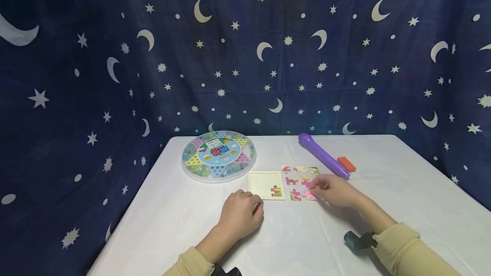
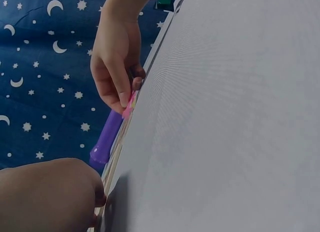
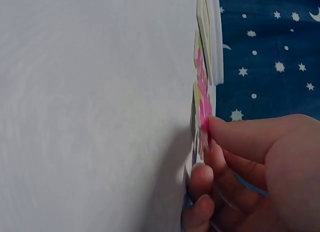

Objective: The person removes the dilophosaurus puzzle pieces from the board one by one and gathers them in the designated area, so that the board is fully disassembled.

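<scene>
My right hand (image 1: 337, 190) pinches a pink jigsaw piece (image 3: 205, 111) between thumb and fingers, the piece slightly tilted at the right side of the loose pieces. Several other jigsaw pieces (image 1: 295, 195), pink, yellow and green, lie in rough rows on the white table. Left of them is a pale square puzzle tray (image 1: 265, 172) with one piece (image 1: 276, 191) in its lower right corner. By the tray's near left corner my left hand (image 1: 241, 213) rests, fingers loosely curled, with nothing visible held. Its fingertips are mostly hidden in the head view.
A round, clear-lidded Chinese checkers box (image 1: 218, 173) with coloured beads stands behind the tray at left. Beyond the pieces lie a purple toy microphone (image 1: 322, 154) and an orange-red block (image 1: 347, 164). A dark starry curtain (image 1: 245, 54) hangs along the table's far edge.
</scene>
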A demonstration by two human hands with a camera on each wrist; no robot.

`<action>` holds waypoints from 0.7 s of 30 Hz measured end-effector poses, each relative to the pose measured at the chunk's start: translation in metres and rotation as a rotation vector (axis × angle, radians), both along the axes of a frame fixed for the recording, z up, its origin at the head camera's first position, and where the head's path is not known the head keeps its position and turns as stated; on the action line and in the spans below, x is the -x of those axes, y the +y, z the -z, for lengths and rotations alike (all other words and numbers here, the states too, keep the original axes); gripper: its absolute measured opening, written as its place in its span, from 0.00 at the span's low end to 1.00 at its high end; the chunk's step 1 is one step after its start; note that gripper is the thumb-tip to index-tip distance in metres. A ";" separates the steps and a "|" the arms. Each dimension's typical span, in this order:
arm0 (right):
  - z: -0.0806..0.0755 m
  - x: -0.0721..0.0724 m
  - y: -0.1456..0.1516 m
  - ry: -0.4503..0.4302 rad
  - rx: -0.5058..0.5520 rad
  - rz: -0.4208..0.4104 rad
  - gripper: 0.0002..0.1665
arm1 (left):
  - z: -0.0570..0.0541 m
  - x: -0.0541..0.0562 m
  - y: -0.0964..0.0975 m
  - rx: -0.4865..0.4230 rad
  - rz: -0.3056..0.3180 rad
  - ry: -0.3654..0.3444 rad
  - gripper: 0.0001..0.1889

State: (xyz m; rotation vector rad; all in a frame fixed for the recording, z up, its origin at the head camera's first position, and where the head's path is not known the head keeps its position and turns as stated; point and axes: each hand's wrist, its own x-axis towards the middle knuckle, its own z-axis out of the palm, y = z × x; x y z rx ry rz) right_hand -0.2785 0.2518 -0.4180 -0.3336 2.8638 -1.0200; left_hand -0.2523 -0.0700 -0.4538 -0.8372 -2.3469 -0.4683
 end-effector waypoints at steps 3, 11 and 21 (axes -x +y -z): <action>0.000 0.002 -0.004 0.042 -0.050 0.003 0.08 | 0.000 0.000 0.000 -0.002 0.002 0.003 0.03; -0.004 0.007 -0.029 0.088 -0.064 -0.017 0.06 | 0.001 0.001 0.000 -0.008 0.006 0.010 0.02; -0.004 0.012 -0.070 0.201 -0.103 -0.136 0.07 | 0.000 0.000 -0.001 0.021 -0.003 -0.002 0.02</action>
